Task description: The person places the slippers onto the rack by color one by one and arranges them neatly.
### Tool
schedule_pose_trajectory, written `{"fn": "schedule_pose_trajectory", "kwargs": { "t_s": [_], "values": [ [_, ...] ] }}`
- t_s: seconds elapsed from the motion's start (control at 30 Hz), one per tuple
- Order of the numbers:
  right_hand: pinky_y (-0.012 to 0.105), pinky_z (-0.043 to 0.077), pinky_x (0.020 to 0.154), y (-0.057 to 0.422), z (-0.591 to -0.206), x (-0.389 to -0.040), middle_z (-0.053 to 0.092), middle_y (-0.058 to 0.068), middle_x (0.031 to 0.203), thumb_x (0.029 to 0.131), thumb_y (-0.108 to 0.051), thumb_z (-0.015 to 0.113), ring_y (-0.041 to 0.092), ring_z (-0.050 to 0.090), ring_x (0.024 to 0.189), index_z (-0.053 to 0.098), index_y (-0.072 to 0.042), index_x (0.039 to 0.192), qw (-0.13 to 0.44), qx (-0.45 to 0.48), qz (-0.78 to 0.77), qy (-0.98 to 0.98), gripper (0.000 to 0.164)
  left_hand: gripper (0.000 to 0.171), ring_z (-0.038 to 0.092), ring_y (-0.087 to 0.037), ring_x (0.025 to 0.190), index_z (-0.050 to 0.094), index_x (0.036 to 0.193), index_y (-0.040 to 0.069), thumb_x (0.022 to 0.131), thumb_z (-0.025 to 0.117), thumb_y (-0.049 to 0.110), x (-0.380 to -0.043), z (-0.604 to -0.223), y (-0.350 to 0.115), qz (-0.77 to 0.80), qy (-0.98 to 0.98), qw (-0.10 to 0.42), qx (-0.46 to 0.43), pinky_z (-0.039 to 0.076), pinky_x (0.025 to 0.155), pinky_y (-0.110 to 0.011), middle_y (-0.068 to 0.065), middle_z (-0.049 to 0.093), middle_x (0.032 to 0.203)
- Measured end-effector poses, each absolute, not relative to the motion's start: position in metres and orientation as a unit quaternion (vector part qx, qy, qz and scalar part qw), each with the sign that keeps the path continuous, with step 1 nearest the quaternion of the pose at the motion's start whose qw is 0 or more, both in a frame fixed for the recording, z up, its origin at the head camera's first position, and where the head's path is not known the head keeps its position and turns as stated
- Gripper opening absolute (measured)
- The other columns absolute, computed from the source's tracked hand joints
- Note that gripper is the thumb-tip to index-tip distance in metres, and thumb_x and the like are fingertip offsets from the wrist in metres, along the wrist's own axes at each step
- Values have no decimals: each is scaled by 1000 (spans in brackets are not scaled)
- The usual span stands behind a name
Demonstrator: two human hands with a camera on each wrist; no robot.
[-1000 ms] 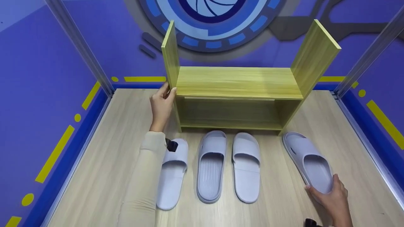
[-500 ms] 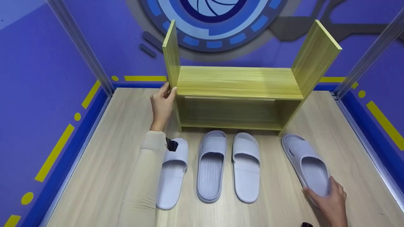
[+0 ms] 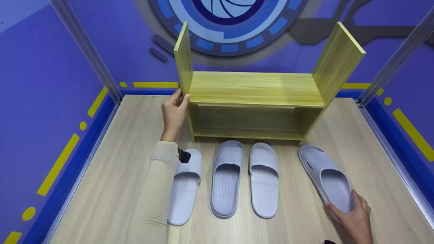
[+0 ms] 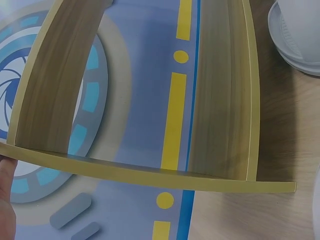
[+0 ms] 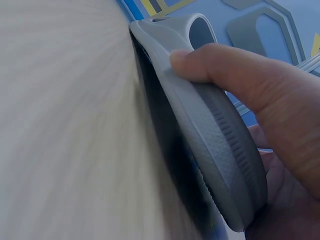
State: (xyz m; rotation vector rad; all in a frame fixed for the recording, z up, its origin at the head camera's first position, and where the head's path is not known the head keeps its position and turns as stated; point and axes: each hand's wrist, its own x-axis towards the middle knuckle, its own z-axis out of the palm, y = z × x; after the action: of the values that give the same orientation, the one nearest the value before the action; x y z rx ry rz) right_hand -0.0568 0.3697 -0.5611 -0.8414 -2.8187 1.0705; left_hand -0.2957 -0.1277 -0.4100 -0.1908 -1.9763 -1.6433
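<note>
My left hand (image 3: 174, 113) grips the left side panel of a yellow-green wooden shelf rack (image 3: 254, 89), thumb on its front edge. In the left wrist view, part of that hand (image 4: 6, 205) shows at the panel (image 4: 150, 175). My right hand (image 3: 356, 215) holds a grey slipper (image 3: 325, 169) by its heel, the toe pointing towards the rack's right foot. In the right wrist view, the thumb lies along the side of the slipper (image 5: 200, 125), whose heel is tilted up off the floor. The palm side of the grip is partly hidden.
Two grey slippers stand before the rack: a ridged one (image 3: 226, 189) and a smoother one (image 3: 265, 189). Another pale slipper (image 3: 184, 196) lies partly under my left sleeve (image 3: 151, 196). Blue patterned walls (image 3: 44, 84) enclose the wooden floor (image 3: 101, 169) at left, back and right.
The right hand and its slipper have shifted slightly left, the toe coming closer to the rack's right foot. My left hand stays at the side panel. The other slippers have not moved.
</note>
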Motion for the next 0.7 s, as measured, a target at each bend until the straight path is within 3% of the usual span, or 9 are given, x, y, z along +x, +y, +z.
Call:
{"fn": "schedule_pose_trajectory", "kwargs": {
  "t_s": [0.43,0.7],
  "values": [
    [67,22,109,369,-542,-51,14,34,152,72,-45,81,51,15,137,10,4,152,-15,-272,342,-899,117,40,64,-24,113,59,128,0,91,66,12,-296,-411,-128,-606,-740,282,-74,54,90,-26,-19,62,126],
    [67,21,109,370,-529,-46,12,31,154,73,-44,81,50,15,138,10,0,153,-17,-257,345,-903,115,40,61,-30,116,56,130,-4,92,62,6,-289,-402,-124,-609,-744,267,-62,52,94,-32,-23,60,128]
  ]
}}
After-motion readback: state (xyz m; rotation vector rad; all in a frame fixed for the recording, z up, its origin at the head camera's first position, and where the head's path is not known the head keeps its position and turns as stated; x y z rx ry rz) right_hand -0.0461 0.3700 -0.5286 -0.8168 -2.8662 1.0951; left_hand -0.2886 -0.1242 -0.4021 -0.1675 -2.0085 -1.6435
